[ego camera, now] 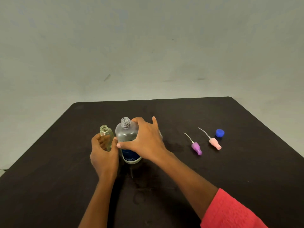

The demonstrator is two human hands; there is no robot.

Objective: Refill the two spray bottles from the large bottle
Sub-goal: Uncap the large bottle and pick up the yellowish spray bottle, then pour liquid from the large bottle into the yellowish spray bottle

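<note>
The large clear bottle (pixel 127 135) with a blue label stands uncapped at the middle of the dark table (pixel 181 116). My right hand (pixel 144 140) wraps its shoulder from the right. Just left of it, my left hand (pixel 103 155) holds a small clear spray bottle (pixel 106 134), open at the neck and upright. A sliver of something clear shows behind my right hand (pixel 160 134); I cannot tell whether it is the second spray bottle.
To the right lie a purple spray head (pixel 196 148) and a pink spray head (pixel 215 143), each with a thin dip tube, and a blue cap (pixel 220 133) behind them. A grey wall stands beyond the table's far edge.
</note>
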